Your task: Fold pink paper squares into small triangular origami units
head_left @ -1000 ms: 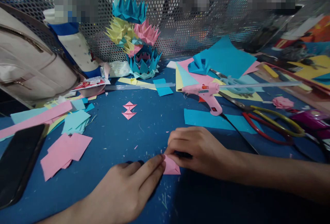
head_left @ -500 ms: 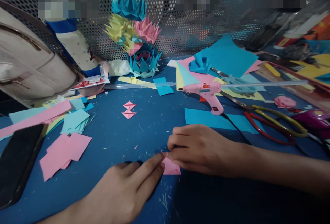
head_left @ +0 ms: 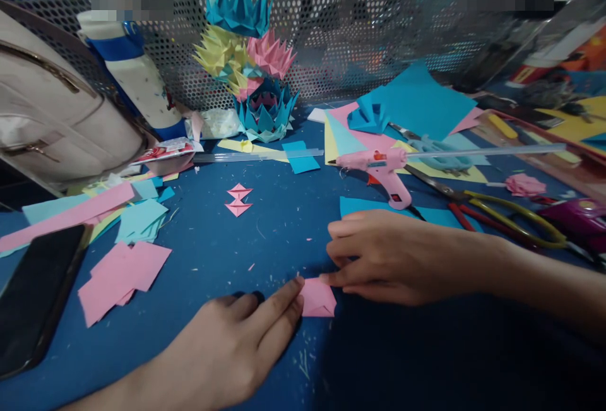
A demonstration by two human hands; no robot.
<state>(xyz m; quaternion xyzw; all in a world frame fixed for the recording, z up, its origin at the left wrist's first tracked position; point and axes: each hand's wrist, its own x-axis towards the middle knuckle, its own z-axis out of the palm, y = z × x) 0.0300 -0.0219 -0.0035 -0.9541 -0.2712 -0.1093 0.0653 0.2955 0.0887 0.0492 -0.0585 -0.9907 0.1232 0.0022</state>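
A small folded pink paper (head_left: 318, 298) lies flat on the blue tabletop, its lower right corner creased. My left hand (head_left: 237, 338) rests beside it with fingers stretched out, the fingertips pressing on the paper's left edge. At the paper's top edge, my right hand (head_left: 379, 258) has its fingers curled, with a fingertip and the thumb area touching the fold; the underside of its grip is hidden. Farther off lie two small folded pink pieces (head_left: 238, 199), one above the other. A stack of pink paper squares (head_left: 125, 278) sits to the left of my hands.
A pink glue gun (head_left: 379, 165) with a clear stick lies beyond my right hand. Red-and-yellow-handled scissors (head_left: 511, 212) are at right. A phone (head_left: 40, 297), a bottle (head_left: 137, 76) and a bag (head_left: 57, 101) line the left. Folded paper flowers (head_left: 265, 108) stand against the perforated metal panel (head_left: 307, 19).
My right hand has slid right and slightly up along the paper's top edge, uncovering more of the paper. My left hand stays nearly in place. The view shifts slightly.
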